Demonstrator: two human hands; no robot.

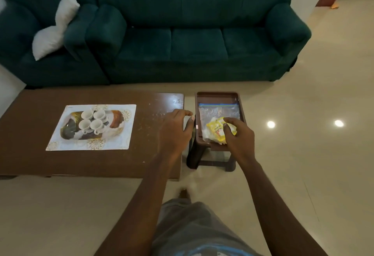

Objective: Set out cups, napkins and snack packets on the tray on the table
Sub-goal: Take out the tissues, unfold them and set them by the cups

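Cups grouped on tray, table. Right hand pinches packet on stool for lifting. Left hand loosely curled, empty, near stool edge.

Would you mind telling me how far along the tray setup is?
Done: four cups stand on the tray. In hand: the right hand grips a yellow packet over the stool; the left hand hovers empty. Left: packets and napkins, none visible on the tray.
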